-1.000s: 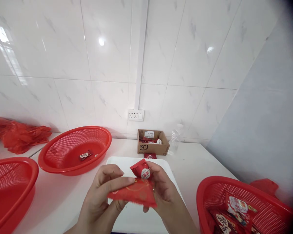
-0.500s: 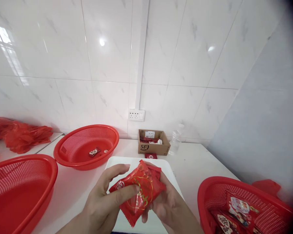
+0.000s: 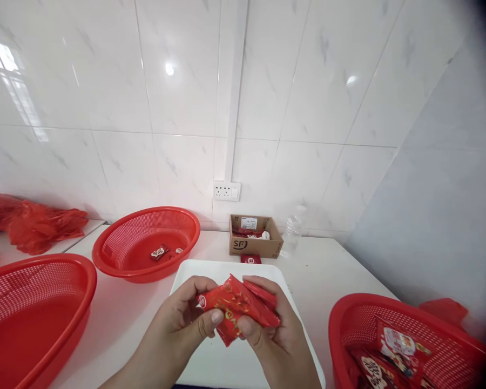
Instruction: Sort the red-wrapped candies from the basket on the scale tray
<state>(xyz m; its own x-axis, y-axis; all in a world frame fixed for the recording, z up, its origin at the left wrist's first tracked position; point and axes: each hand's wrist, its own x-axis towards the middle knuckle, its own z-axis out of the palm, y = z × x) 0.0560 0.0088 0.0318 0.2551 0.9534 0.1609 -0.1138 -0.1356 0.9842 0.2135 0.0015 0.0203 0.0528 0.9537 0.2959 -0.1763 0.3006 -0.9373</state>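
Note:
Both my hands grip red plastic snack packets [image 3: 235, 306] above a white tray [image 3: 222, 362]. My left hand [image 3: 186, 319] pinches the left side of the front packet, which carries gold lettering, with its thumb on the face. Closed round the right side is my right hand [image 3: 275, 324], its thumb pressing the front too. A second red packet [image 3: 261, 294] shows behind, under the right fingers. How many packets are in the bundle I cannot tell.
Red baskets stand at the left [image 3: 85, 292], back left [image 3: 101, 254] and right [image 3: 336, 324]; the right one holds several packets [image 3: 400, 346]. A cardboard box [image 3: 255, 247], a small red packet [image 3: 251, 259] and a clear bottle [image 3: 294, 229] are behind the tray. Red bags [image 3: 40, 227] lie far left.
My right thumb has come round onto the packet's front. My left hand has closed on its left side, and the packet has tilted back and is squeezed between both hands.

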